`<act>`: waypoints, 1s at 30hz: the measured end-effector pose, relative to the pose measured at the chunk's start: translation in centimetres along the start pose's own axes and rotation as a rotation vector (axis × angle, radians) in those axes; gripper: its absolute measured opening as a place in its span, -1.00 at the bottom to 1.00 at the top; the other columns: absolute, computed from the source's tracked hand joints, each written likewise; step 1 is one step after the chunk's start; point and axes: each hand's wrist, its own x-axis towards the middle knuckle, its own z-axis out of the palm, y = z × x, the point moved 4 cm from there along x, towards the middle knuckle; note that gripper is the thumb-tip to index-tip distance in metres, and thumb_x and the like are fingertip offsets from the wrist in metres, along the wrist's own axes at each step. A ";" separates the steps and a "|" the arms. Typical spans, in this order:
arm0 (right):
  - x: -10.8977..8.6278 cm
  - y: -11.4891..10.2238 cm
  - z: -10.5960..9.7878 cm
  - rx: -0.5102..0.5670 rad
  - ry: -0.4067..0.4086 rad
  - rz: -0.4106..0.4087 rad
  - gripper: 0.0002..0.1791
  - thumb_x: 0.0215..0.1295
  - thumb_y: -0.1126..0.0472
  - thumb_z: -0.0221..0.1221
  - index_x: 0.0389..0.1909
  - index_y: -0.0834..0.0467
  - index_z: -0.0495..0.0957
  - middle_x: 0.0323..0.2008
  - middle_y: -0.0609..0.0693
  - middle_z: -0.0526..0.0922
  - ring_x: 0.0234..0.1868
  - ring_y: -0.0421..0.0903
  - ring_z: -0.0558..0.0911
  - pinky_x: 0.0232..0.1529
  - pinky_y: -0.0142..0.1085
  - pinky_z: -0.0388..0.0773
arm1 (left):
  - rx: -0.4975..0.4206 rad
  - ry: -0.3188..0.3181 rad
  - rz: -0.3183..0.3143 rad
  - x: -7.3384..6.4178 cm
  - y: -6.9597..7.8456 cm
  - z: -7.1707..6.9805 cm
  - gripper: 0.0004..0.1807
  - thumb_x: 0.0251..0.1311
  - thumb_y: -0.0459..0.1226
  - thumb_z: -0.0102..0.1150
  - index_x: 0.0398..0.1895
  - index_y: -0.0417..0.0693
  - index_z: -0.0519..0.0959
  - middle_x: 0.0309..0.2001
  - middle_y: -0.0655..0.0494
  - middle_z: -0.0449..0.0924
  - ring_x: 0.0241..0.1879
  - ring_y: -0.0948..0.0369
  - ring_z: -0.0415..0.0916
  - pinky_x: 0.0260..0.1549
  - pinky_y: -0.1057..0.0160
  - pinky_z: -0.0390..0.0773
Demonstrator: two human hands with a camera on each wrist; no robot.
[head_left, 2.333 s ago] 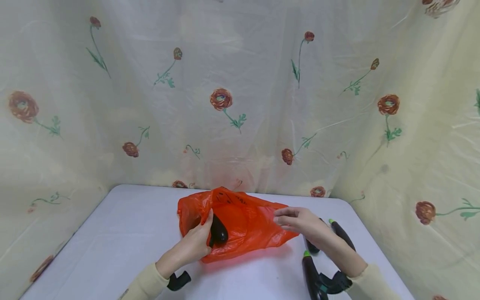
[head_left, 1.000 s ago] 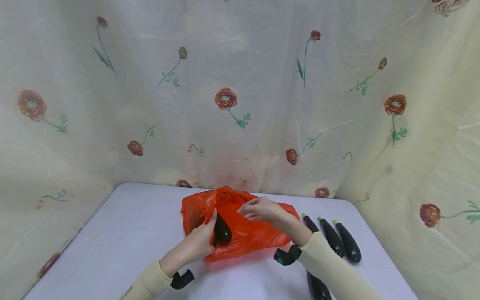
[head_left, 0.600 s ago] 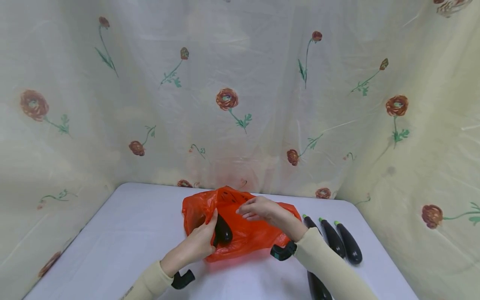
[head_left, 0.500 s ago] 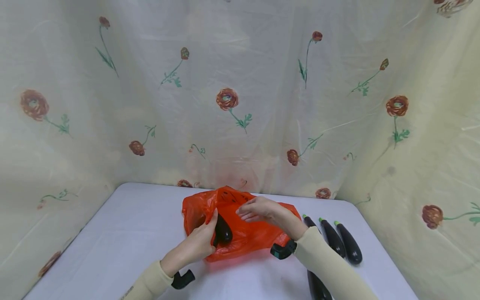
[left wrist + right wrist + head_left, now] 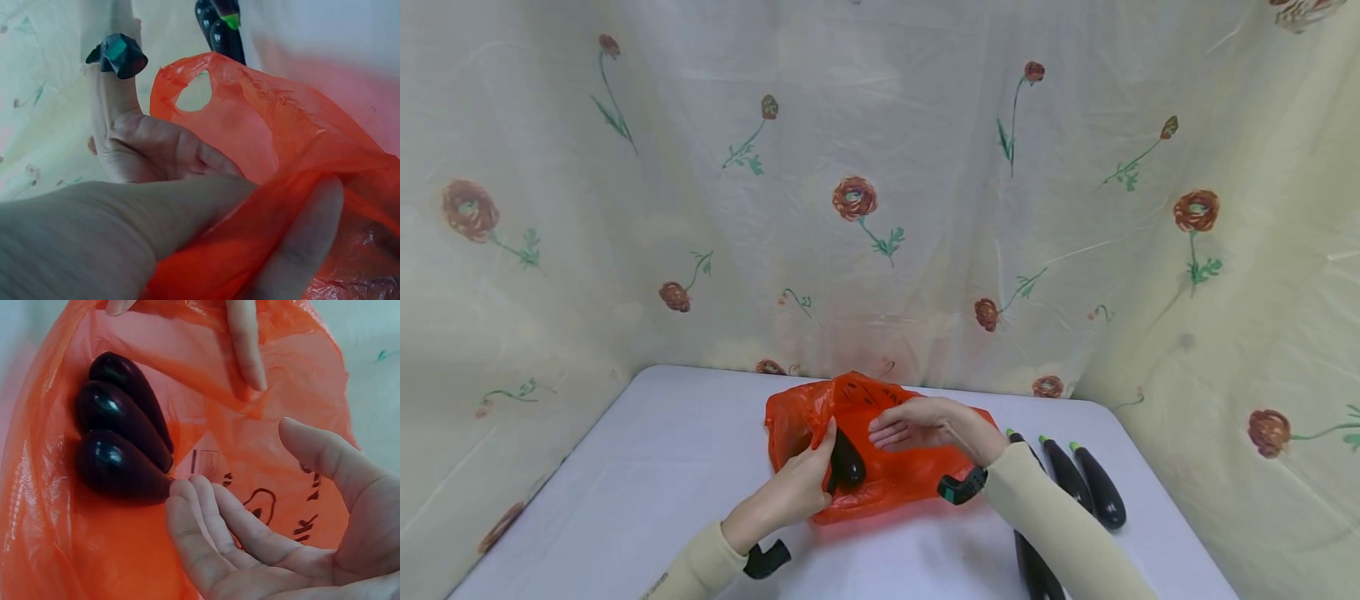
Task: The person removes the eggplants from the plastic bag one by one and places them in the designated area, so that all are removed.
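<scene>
In the head view my left hand (image 5: 793, 483) grips the near left edge of a red plastic bag (image 5: 917, 479), which lies with its mouth spread. Thumb and finger pinch the film in the left wrist view. A dark eggplant (image 5: 848, 461) shows in the mouth beside that hand. Seen from the right wrist, three eggplants lie side by side inside, the lowest eggplant (image 5: 115, 469) nearest my right fingertips. My right hand (image 5: 921, 422) is over the bag's mouth, fingers extended and thumb apart, holding nothing. Whether its fingertips touch the eggplant's narrow end I cannot tell.
Several more eggplants with green stem ends lie on the white table (image 5: 677, 450) at the right, including an eggplant (image 5: 1099, 487) near the right edge and another eggplant (image 5: 1036, 567) partly under my right sleeve. A flowered sheet (image 5: 880, 275) hangs behind the table.
My right hand has moved left from the bag's right side to over its mouth, and lately its palm has turned more into view. My left hand keeps its hold.
</scene>
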 end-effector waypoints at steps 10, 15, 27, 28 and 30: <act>1.6 1.2 -0.6 0.130 0.055 0.044 -0.43 0.36 0.12 0.14 0.28 0.36 0.37 0.17 0.29 0.54 0.20 0.16 0.55 0.25 -0.06 0.43 | 0.003 0.000 0.016 0.0 0.1 0.1 0.12 -0.05 -0.54 0.35 0.52 -0.29 -0.17 0.20 -0.33 0.38 -0.56 0.23 0.40 -0.45 0.29 0.65; 2.2 1.7 -1.1 0.163 0.119 0.073 -0.42 0.30 0.12 0.21 0.26 0.35 0.41 0.20 0.28 0.50 0.08 0.10 0.63 0.23 -0.07 0.46 | -0.004 0.000 0.005 0.1 0.1 0.2 0.13 -0.04 -0.54 0.35 0.52 -0.26 -0.19 0.29 -0.32 0.32 -0.56 0.25 0.41 -0.42 0.28 0.66; 3.2 2.7 -1.4 0.065 0.211 0.031 -0.63 0.33 0.16 0.18 0.05 0.29 0.60 -0.01 0.24 0.67 -0.01 0.10 0.67 0.18 -0.02 0.50 | -0.023 -0.014 -0.009 -0.1 0.1 0.4 0.15 -0.03 -0.55 0.33 0.53 -0.22 -0.24 0.04 -0.27 0.48 -0.64 0.25 0.33 -0.56 0.39 0.55; 3.4 2.7 -1.3 0.054 0.215 0.037 -0.65 0.33 0.16 0.18 0.04 0.28 0.61 -0.02 0.24 0.67 0.00 0.11 0.67 0.17 -0.02 0.50 | -0.023 -0.016 -0.011 -0.1 0.1 0.4 0.15 -0.03 -0.55 0.33 0.53 -0.22 -0.24 -0.03 -0.24 0.50 -0.64 0.25 0.33 -0.56 0.39 0.54; 3.8 2.8 -0.9 0.049 0.211 0.056 -0.65 0.32 0.17 0.18 0.03 0.29 0.61 0.00 0.25 0.66 0.03 0.11 0.66 0.17 -0.03 0.50 | -0.022 -0.021 -0.015 0.0 0.1 0.4 0.16 -0.03 -0.55 0.33 0.53 -0.21 -0.25 -0.16 -0.17 0.51 -0.64 0.25 0.32 -0.57 0.40 0.52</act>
